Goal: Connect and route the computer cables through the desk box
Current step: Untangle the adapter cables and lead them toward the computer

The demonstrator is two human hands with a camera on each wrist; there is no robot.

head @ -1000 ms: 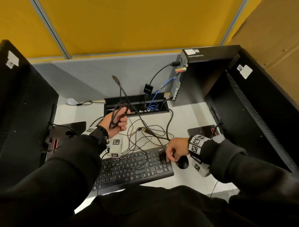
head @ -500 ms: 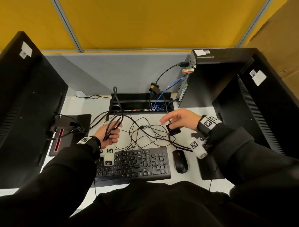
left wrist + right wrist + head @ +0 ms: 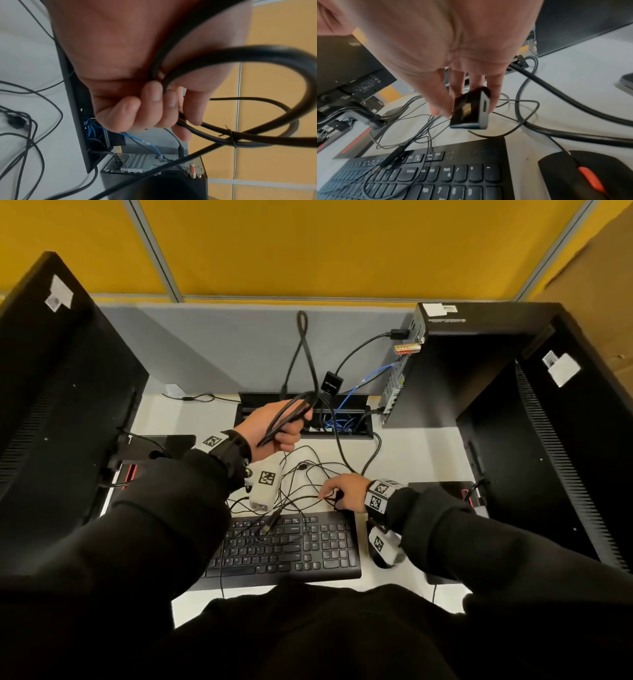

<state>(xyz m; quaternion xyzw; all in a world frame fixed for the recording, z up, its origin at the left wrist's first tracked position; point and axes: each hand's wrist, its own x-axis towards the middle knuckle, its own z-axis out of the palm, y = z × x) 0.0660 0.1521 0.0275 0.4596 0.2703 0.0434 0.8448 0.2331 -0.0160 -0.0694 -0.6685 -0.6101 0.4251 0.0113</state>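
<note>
Black coiled cable (image 3: pixel 294 412) runs under the left hand's (image 3: pixel 274 428) curled fingers (image 3: pixel 150 106); right hand's (image 3: pixel 344 491) fingers (image 3: pixel 440 100) pinch a black adapter (image 3: pixel 470 109).

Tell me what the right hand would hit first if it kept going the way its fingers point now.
The right hand holds a small black adapter and points down at the desk. Straight on, it would likely meet the tangle of thin cables behind the keyboard; depth is unclear.

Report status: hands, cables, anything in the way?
Left hand grips coiled black cable above desk box. Right hand pinches small adapter. Loose thin cables tangled behind keyboard.
</note>
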